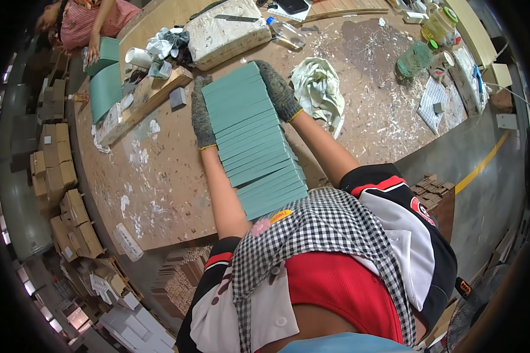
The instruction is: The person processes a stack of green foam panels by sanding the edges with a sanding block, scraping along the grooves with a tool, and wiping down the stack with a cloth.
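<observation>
A long stack of flat green strips (250, 138) lies side by side between my two hands, its near end close to my checked apron. My left hand (202, 115), in a dark grey knitted glove, presses along the stack's left side near the far end. On the opposite side my right hand (278, 93), gloved alike, wraps the far right corner and edge. Both hands are closed on the stack. A gap shows between some strips toward the near end. Just right of my right hand lies a crumpled pale cloth (319, 91).
Left of the stack are a small grey block (178, 98) and a wooden board (144, 105) with a white cup (138, 57). A paint-marked white block (227, 34) and a clear bottle (285, 33) stand behind. Jars (415, 59) are at right. Another person's hand (93, 50) touches green pieces.
</observation>
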Action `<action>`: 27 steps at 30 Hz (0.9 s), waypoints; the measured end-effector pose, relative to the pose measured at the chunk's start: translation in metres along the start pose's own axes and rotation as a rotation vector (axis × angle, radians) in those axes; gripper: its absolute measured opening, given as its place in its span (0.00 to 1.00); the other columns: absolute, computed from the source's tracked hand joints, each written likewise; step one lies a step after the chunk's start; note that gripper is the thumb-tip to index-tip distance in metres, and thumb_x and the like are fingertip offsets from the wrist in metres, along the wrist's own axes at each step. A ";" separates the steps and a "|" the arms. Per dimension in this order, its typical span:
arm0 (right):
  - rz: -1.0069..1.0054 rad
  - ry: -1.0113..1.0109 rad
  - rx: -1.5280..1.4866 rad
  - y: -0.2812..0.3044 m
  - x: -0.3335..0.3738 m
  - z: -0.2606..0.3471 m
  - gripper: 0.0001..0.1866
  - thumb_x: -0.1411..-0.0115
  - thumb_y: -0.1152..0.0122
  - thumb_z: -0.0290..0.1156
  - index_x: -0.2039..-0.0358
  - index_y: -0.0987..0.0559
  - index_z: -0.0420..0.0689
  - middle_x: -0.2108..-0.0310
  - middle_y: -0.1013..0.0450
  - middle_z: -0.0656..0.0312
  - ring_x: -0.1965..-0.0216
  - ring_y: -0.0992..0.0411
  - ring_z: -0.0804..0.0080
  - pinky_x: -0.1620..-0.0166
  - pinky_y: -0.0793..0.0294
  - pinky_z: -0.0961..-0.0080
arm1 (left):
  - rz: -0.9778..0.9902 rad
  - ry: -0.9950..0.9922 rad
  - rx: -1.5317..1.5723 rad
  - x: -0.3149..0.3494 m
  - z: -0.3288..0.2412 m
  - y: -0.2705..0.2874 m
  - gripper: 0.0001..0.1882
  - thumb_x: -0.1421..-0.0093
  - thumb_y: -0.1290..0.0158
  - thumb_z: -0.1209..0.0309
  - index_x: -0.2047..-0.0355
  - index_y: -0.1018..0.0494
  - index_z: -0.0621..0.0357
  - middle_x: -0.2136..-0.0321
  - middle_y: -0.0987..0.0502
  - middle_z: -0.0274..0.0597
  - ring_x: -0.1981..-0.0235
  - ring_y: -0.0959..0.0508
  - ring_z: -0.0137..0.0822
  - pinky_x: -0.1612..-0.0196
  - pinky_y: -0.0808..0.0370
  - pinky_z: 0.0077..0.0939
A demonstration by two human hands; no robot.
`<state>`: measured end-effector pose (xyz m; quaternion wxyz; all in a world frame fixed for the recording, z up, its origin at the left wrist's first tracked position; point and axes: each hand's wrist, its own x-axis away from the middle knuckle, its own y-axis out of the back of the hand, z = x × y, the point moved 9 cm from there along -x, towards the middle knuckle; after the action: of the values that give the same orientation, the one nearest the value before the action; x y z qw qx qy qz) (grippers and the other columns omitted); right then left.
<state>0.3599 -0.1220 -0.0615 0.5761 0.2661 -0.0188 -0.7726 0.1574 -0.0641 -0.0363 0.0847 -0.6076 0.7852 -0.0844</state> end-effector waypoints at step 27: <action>0.089 -0.151 0.045 0.054 0.087 0.065 0.36 0.30 0.43 0.43 0.29 0.41 0.40 0.28 0.45 0.45 0.27 0.46 0.55 0.27 0.50 0.62 | 0.060 -0.523 -1.291 -0.003 -0.029 -0.053 0.14 0.34 0.55 0.69 0.60 0.19 0.56 0.61 0.17 0.45 0.59 0.19 0.46 0.57 0.23 0.40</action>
<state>0.3620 -0.2365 -0.0216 0.6006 0.2190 -0.0911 -0.7636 0.2014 -0.0731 0.0042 -0.1050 -0.5148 0.6484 0.5509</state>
